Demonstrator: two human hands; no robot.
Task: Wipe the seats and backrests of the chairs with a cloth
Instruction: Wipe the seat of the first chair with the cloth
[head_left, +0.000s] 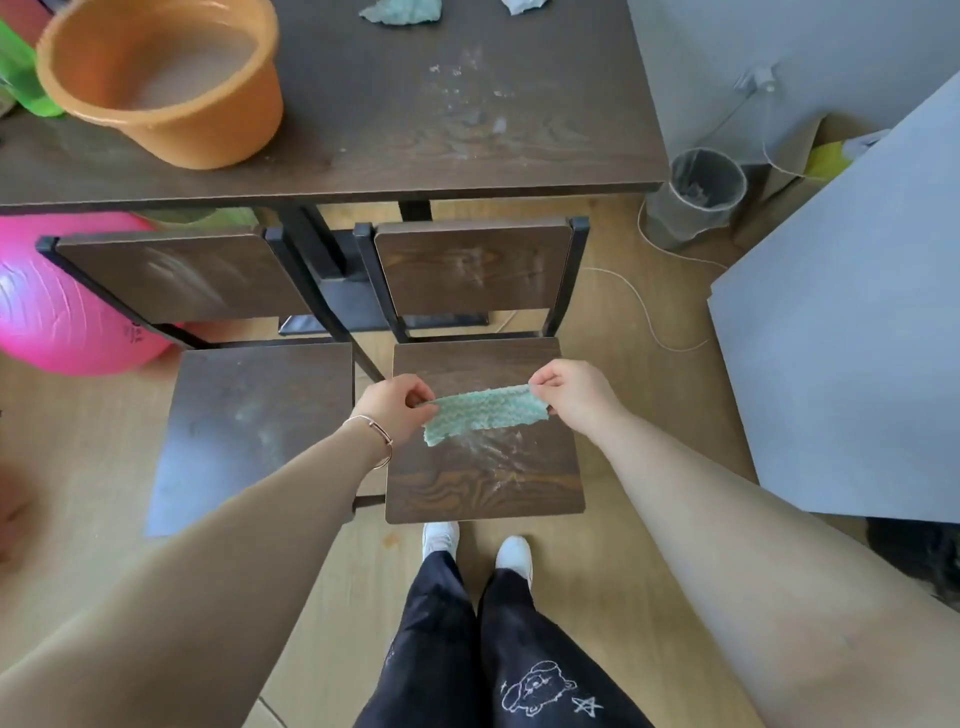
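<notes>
My left hand (397, 410) and right hand (569, 397) pinch the cloth (485, 413) taut over the seat (483, 488), streaked, maybe damp. Backrest (472, 270) behind it smudged; most wiping remains, I reckon.

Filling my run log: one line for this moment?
step: cloth held over seat | left hand: pinches cloth | right hand: pinches cloth | seat: streaked

A dark brown wooden table (389, 130) stands on a light wood floor (649, 415). An orange tub (161, 83) sits on the table's left end. Under that end is a big pink ball (62, 312). Just right of the table stands a grey bin (701, 192), with a grey wall (727, 41) behind it. A thin white cord (644, 306) lies on the floor nearby.
</notes>
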